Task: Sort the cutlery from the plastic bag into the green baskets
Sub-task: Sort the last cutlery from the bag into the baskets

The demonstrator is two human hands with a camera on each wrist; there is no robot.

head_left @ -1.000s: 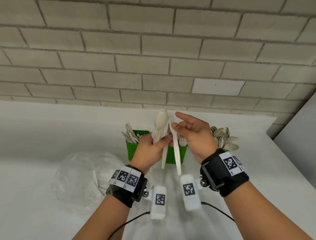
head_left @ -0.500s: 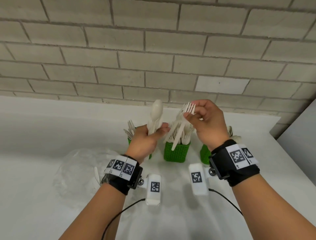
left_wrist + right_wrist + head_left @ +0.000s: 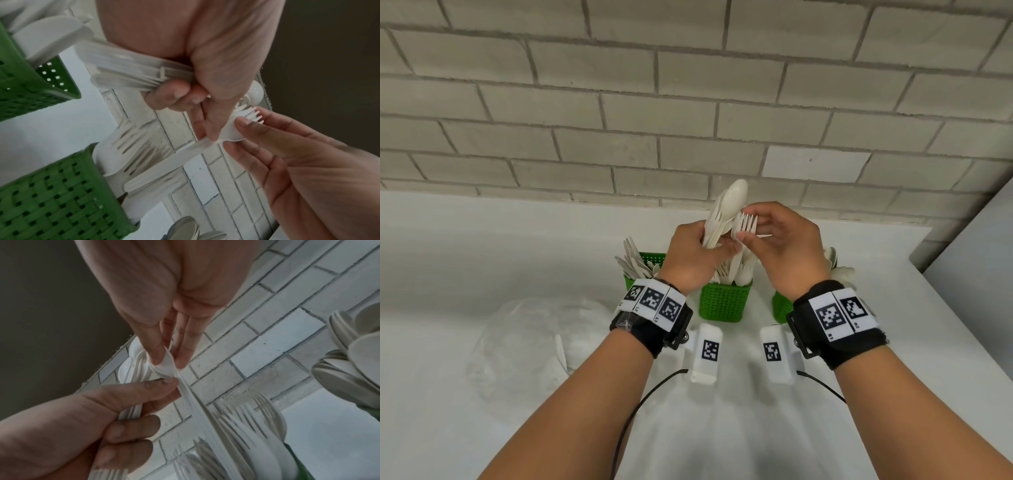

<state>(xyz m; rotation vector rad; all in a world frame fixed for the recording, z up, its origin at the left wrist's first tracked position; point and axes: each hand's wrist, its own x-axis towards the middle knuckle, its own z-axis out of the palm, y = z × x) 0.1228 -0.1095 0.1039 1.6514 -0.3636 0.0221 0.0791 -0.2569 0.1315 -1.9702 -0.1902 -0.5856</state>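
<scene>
crumpled bag at near left on the counter, left hand fisted round a bundle of white cutlery, right hand pinching a fork by its head, three baskets beyond, middle one holding forks
</scene>
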